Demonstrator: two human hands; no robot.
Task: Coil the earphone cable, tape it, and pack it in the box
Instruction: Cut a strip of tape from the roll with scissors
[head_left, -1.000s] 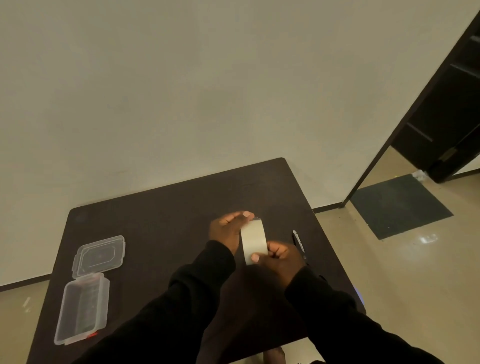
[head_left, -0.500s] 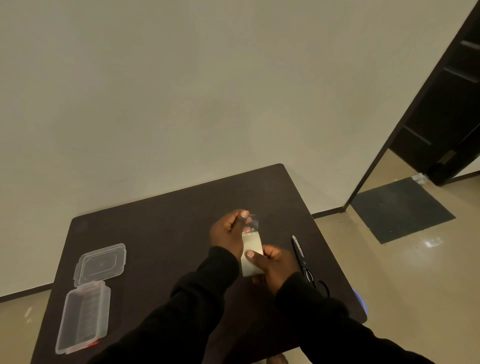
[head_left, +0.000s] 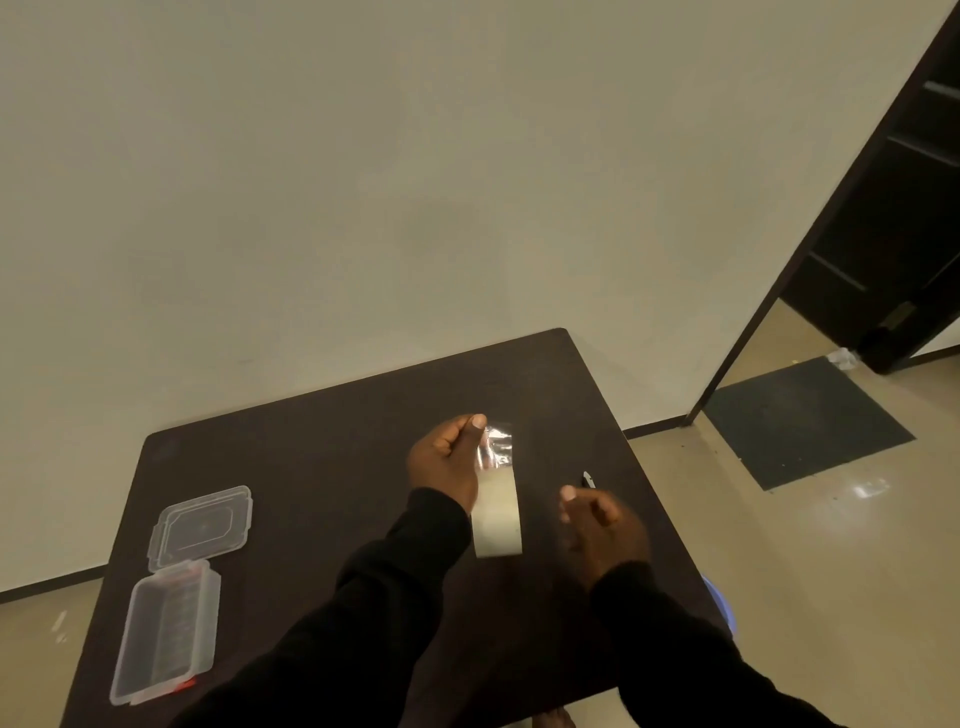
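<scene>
My left hand (head_left: 445, 461) pinches the free end of a clear tape strip (head_left: 497, 446) between thumb and fingers, above the middle of the dark table (head_left: 311, 447). The strip runs down to the whitish tape roll (head_left: 497, 522) just below that hand. Whether the roll hangs or rests on the table is unclear. To the right of the roll, my right hand (head_left: 597, 525) is off it, blurred, fingers loosely apart and holding nothing. The clear plastic box (head_left: 166, 629) lies open at the table's left front, with its lid (head_left: 202, 525) behind it. No earphone cable is visible.
The tip of a pair of scissors (head_left: 587, 478) shows just beyond my right hand, near the table's right edge. A plain wall stands behind the table. To the right are bare floor, a dark mat (head_left: 810, 421) and a doorway.
My left hand has pulled the tape end up and away, drawing out a longer clear strip. My right hand has let go of the roll and moved right, toward the scissors.
</scene>
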